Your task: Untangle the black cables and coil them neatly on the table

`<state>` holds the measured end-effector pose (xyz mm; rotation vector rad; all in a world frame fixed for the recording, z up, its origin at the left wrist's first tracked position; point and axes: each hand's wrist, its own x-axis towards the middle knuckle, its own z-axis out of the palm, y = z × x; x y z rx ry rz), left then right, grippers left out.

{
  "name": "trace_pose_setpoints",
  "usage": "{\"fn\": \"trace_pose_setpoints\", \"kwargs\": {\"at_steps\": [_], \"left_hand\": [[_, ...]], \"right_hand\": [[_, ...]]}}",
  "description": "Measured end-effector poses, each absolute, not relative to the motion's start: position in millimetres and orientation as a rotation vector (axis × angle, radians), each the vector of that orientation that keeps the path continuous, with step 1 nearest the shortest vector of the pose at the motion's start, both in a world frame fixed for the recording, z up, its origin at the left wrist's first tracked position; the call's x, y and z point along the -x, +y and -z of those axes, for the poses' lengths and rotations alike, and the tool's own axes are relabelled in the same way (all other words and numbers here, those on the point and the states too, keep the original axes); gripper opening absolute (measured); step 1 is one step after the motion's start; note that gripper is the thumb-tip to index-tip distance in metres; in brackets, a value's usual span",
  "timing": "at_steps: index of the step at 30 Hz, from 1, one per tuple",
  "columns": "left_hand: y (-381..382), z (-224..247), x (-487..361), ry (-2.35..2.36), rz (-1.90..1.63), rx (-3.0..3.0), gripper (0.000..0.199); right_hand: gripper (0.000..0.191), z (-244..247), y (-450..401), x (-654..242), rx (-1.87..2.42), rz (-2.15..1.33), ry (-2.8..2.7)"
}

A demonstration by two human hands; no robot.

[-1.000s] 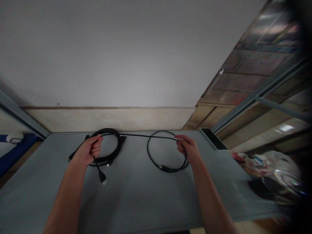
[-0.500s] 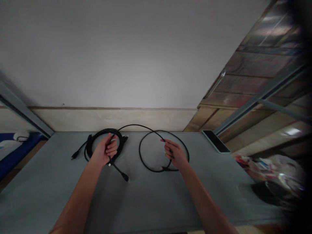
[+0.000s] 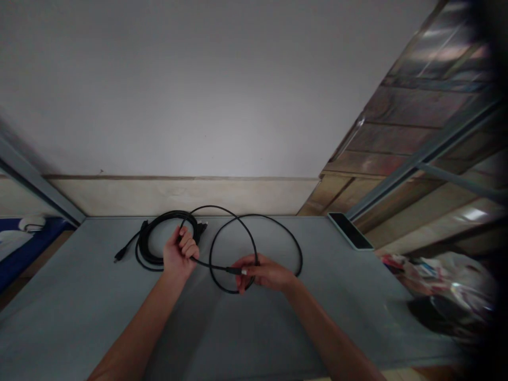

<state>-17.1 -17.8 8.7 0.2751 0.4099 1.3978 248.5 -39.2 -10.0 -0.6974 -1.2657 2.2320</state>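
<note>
My left hand (image 3: 181, 253) is closed around a thin black cable, at the right side of a thick coil of black cable (image 3: 148, 241) lying on the grey table. My right hand (image 3: 264, 272) pinches the cable near its black connector (image 3: 233, 270), which points right from my left hand. Between the hands the black cable (image 3: 255, 238) arches up and over. Its wider loop (image 3: 300, 254) rests on the table behind and beside my right hand. Connector ends (image 3: 119, 256) stick out to the coil's left.
A phone-like dark slab with a pale edge (image 3: 350, 231) lies at the table's back right. Plastic bags (image 3: 456, 275) are beyond the right edge. Metal posts (image 3: 43, 182) stand at both sides, with a pale wall behind. A white object (image 3: 32, 224) is on blue material at left.
My right hand has moved left and nearer to me, and is now at the connector. My left hand has shifted slightly right and turned. The loose loop has slid left.
</note>
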Motion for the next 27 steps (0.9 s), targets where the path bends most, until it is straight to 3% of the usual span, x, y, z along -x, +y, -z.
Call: {"fn": "trace_pose_setpoints", "kwargs": {"at_steps": [4,11,21,27], "left_hand": [[-24,1,1,0.421,-1.427,-0.312,0.031],[-32,4,-21,0.356,-1.352,-0.235,0.031],[-26,-1,-20,0.608,-1.117,-0.367,0.032],[-32,0,-25,0.894,-0.905,-0.829,0.038]], "right_hand": [[0.059,8,-46,-243,0.575,-2.262,-1.256],[0.037,11,-42,-239,0.567,-2.017,-1.013],[0.038,16,-22,-259,0.834,-1.893,-0.822],[0.041,7,-28,-272,1.016,-2.103,-1.094]]}}
